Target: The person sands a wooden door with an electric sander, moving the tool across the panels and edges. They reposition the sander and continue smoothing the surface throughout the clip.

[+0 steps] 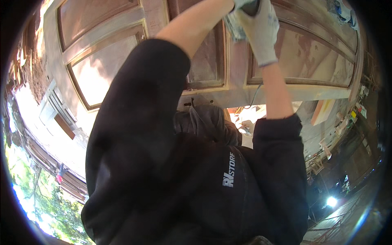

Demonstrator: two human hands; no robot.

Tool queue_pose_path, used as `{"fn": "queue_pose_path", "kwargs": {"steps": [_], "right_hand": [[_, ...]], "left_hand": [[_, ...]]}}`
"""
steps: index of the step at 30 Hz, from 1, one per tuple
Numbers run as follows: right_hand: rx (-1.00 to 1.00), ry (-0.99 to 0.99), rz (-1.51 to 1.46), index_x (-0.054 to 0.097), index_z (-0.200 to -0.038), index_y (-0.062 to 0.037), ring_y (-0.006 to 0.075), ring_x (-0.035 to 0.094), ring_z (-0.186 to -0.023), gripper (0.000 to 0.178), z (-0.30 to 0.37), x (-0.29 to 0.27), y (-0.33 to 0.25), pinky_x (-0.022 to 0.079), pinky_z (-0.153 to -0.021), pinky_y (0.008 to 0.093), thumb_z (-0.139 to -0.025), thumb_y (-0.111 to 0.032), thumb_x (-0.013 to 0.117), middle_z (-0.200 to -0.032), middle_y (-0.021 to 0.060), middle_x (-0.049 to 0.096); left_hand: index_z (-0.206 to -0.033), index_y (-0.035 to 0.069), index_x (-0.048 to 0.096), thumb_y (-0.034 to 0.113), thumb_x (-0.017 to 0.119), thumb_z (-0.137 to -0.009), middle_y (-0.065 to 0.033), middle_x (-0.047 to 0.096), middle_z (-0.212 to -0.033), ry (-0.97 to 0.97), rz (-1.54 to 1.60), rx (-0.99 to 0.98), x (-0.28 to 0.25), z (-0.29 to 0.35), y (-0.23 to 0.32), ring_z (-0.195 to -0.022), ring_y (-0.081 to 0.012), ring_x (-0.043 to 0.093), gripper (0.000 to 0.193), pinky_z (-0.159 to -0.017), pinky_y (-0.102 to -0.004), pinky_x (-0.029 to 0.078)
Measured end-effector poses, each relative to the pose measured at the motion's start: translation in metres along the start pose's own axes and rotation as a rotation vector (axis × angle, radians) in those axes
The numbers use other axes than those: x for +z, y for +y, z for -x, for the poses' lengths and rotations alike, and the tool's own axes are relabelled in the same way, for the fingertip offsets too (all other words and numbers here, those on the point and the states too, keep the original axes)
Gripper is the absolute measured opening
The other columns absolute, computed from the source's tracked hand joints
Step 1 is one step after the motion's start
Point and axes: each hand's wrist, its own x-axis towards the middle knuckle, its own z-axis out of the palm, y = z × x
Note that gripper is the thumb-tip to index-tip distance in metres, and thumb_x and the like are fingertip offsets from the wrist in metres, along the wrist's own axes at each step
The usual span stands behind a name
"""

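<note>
A large brown panelled wooden door (234,77) lies in front of me, its surface dusty and patchy. On one of its plain strips, near the upper edge of the view, is a blurred hand-held tool (235,29) with a dark top, which looks like an electric sander. My right hand (263,36), in a pale glove, is closed round it. My left hand (241,3), also gloved, reaches the same tool from the left; the upper edge of the view cuts off its fingers. A thin dark cord (256,96) hangs over the door's near edge.
Left of the door, a slatted wooden piece (59,110) lies on bright ground. At the right, a light wooden board (322,112) stands below the door's edge, among scattered items. A blue and white thing (343,14) rests at the door's far right. A lamp (331,201) shines at lower right.
</note>
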Motion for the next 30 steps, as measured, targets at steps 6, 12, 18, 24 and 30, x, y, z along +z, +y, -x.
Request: {"fn": "queue_pose_path", "kwargs": {"steps": [6,12,18,24,30], "right_hand": [[0.237,-0.162,-0.038,0.046,-0.140,-0.0030,0.0371,0.058,-0.117,0.090,0.166,-0.077,-0.003,0.047,-0.098,0.0449,-0.067,-0.037,0.086,-0.129,0.0184,0.058],[0.326,-0.394,0.028,0.041,-0.141,0.0024,0.0435,0.053,-0.122,0.098,0.320,-0.136,0.014,0.044,-0.100,0.0510,-0.067,-0.040,0.088,-0.135,0.0250,0.052],[0.085,-0.494,0.088,0.039,-0.141,0.0028,0.0438,0.051,-0.125,0.096,0.272,-0.120,0.018,0.043,-0.103,0.0496,-0.068,-0.036,0.087,-0.139,0.0259,0.049],[-0.140,-0.338,0.045,0.044,-0.138,0.0023,0.0439,0.058,-0.113,0.102,0.091,-0.054,0.005,0.050,-0.093,0.0497,-0.061,-0.046,0.090,-0.128,0.0241,0.056],[-0.175,-0.132,-0.023,0.058,-0.121,-0.0062,0.0409,0.064,-0.099,0.061,-0.066,0.010,-0.007,0.052,-0.083,0.0466,-0.069,-0.027,0.082,-0.106,0.0213,0.067]], "left_hand": [[-0.102,0.009,0.070,0.036,0.053,-0.096,-0.0184,0.071,-0.103,-0.142,0.689,-0.456,-0.025,0.152,0.135,-0.096,-0.0376,0.068,0.033,-0.089,-0.0484,0.053],[-0.096,0.009,0.066,0.028,0.058,-0.092,-0.0125,0.066,-0.094,-0.225,0.891,-0.443,-0.012,0.271,0.217,-0.088,-0.0337,0.066,0.021,-0.075,-0.0464,0.052],[-0.095,0.010,0.066,0.026,0.061,-0.091,-0.0117,0.066,-0.094,-0.133,0.930,-0.501,-0.027,0.246,0.177,-0.090,-0.0331,0.065,0.017,-0.076,-0.0443,0.053],[-0.095,0.009,0.068,0.030,0.059,-0.092,-0.0156,0.069,-0.093,0.186,0.816,-0.495,-0.019,0.130,0.082,-0.088,-0.0357,0.067,0.024,-0.081,-0.0447,0.054],[-0.086,0.005,0.070,0.014,0.053,-0.091,-0.0219,0.072,-0.089,0.315,0.369,-0.181,-0.026,-0.014,-0.030,-0.081,-0.0328,0.073,0.019,-0.070,-0.0438,0.060]]}}
